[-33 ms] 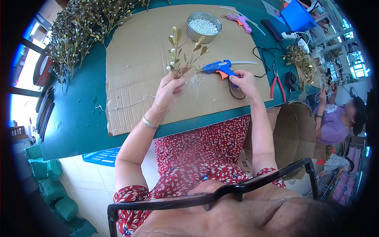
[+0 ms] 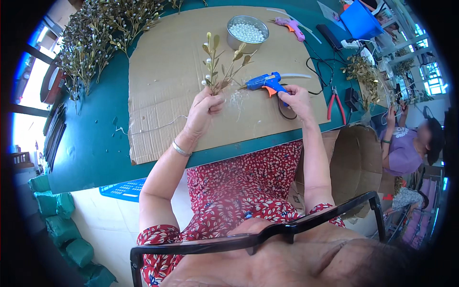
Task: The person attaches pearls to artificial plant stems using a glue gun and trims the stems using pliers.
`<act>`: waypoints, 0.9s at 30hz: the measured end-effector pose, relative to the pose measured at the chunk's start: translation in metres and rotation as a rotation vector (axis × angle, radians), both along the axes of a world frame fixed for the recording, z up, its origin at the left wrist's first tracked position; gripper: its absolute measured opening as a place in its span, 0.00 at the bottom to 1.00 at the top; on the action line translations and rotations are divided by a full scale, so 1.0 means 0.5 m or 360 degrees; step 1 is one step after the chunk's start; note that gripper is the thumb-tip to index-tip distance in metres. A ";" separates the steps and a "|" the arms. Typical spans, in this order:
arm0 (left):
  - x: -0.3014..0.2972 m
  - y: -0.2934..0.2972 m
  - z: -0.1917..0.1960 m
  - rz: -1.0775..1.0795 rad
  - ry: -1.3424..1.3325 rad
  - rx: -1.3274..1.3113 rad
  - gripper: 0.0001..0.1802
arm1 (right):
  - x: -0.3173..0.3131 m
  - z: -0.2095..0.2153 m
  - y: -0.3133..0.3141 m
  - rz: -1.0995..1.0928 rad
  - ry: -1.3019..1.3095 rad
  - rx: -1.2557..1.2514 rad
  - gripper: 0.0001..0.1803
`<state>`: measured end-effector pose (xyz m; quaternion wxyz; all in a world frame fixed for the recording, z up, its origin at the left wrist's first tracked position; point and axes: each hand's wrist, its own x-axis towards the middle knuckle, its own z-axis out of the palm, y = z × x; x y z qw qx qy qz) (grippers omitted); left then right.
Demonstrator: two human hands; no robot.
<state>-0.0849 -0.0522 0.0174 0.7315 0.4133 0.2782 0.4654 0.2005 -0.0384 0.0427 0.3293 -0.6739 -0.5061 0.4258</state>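
Note:
My left hand [image 2: 204,107] is closed around the base of an artificial leaf spray [image 2: 210,64], which has olive-gold leaves and white pearls on its stems. In my right hand [image 2: 297,101] is the handle of a blue glue gun [image 2: 260,81] with an orange trigger. Its nozzle points left, close to the leaf spray; whether they touch I cannot tell. A pale glue stick [image 2: 296,75] sticks out of its back end. Beyond both hands stands a round metal tin [image 2: 233,42] of white pearls [image 2: 248,32]. Strings of glue [image 2: 236,100] lie on the cardboard sheet [image 2: 162,91] between my hands.
Many pearl-studded leaf sprays [image 2: 95,43] are heaped at the far left of the green table [image 2: 86,153]. A pink glue gun [image 2: 290,26], black cables [image 2: 321,64] and red-handled pliers [image 2: 336,106] lie at the right. An open carton [image 2: 358,153] stands below. A person in purple [image 2: 406,148] works further right.

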 end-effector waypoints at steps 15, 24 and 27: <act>0.034 0.010 -0.017 0.0079 0.0161 -0.0016 0.29 | -0.015 0.071 -0.120 0.0270 0.1361 0.0433 0.19; 0.034 0.028 -0.020 -0.0072 0.0168 0.0053 0.27 | -0.047 0.087 -0.119 0.0291 0.0973 0.0355 0.13; 0.031 0.030 -0.036 -0.0081 0.0083 -0.0078 0.25 | -0.037 0.085 -0.105 0.0368 0.0959 0.0274 0.16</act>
